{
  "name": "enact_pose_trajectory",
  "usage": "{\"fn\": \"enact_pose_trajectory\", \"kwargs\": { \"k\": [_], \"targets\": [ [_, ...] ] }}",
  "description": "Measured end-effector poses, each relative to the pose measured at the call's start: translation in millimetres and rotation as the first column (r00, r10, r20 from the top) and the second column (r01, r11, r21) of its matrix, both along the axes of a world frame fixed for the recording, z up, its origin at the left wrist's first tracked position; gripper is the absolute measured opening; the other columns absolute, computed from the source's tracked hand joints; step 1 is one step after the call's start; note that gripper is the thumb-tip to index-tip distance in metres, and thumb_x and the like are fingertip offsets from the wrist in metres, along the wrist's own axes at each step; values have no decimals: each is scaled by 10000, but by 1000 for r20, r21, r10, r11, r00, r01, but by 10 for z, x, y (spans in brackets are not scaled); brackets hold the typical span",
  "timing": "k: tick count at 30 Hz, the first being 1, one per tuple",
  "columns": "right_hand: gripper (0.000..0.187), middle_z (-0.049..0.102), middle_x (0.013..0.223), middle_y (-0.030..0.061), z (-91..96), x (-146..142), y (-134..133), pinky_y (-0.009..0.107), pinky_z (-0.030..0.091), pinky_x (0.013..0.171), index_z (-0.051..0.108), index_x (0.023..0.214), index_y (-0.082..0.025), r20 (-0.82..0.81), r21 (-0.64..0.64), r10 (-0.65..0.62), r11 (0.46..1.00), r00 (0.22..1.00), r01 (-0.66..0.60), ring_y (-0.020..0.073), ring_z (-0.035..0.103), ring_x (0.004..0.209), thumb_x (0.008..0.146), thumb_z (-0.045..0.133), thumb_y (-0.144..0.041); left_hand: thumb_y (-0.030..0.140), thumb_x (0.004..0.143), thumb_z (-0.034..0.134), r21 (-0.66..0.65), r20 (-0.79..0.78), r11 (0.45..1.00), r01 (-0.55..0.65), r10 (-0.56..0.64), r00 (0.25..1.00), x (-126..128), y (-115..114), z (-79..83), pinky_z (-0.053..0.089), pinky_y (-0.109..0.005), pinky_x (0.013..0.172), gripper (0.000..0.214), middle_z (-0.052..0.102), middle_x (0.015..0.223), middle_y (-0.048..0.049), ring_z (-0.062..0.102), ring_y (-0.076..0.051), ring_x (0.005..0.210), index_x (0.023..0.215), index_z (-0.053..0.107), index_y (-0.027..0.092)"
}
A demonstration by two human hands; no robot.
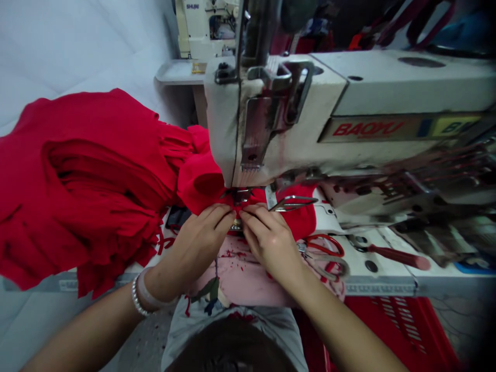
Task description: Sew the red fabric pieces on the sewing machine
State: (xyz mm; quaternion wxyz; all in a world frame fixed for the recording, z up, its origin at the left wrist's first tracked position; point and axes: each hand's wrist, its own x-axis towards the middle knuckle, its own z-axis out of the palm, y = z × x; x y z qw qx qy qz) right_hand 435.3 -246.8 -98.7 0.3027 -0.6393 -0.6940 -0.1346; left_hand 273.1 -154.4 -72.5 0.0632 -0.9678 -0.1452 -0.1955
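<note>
Just before the presser foot [238, 195] of an industrial sewing machine [279, 124], by the near edge of the tabletop [380, 281], left hand [197, 243] and right hand [269, 240] sit together, pinching red knit fabric [89, 175] flat, its bulk heaped leftward.

**Sewing machine ahead, cloth heaped to its left**

The sewing machine [271, 119] stands ahead, with the cloth [89, 186] heaped to its left. The left hand [199, 240] and right hand [269, 240] rest side by side on the cloth, just before the presser foot [237, 195]. Scissors [323, 253] and a screwdriver [399, 257] lie right of them on the worktop [382, 281]. A second sewing machine [205, 31] stands behind, and a plastic crate [395, 330] sits below the worktop.
</note>
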Motion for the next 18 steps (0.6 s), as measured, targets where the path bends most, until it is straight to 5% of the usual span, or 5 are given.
{"fn": "enact_pose_trajectory", "kwargs": {
  "k": [8,11,13,15,18],
  "targets": [
    [265,682,1041,175,8,-52,108,373,564,912,675,1101,-14,113,7,7,1000,994,-8,246,596,1049,922,491,-83,50,922,454,-28,-32,999,-34,33,999,99,28,-64,560,-361,866,281,653,1142,-138,642,-230,1001,1169,580,89],
    [261,671,1095,188,48,-27,-22,369,552,928,653,1114,-2,204,48,79,995,976,-91,255,599,1086,906,503,-50,62,922,446,-128,129,989,-76,92,987,26,89,-113,536,-370,928,265,637,1128,-132,613,-228,1065,1143,583,111],
    [220,673,1086,172,58,54,-218,350,544,914,652,1086,-35,174,97,101,988,980,-120,241,609,1075,890,554,-59,144,910,510,-282,306,942,-181,268,914,-117,161,-134,529,-375,933,227,623,1124,-146,598,-237,1092,1120,590,113],
    [103,689,954,117,14,172,-446,312,538,849,659,963,-95,39,168,-15,986,999,8,196,638,932,863,633,-100,293,872,598,-580,329,782,-228,481,813,-303,232,-131,563,-332,802,244,654,1011,-127,644,-226,948,1041,612,118],
    [168,669,736,38,-155,335,-706,251,492,639,652,812,-157,-349,-1,-291,951,891,310,134,605,647,891,647,-305,502,777,686,-932,67,317,-175,626,777,-547,288,-70,470,-207,473,386,639,666,-25,594,-142,550,892,645,136]
  ]
}}
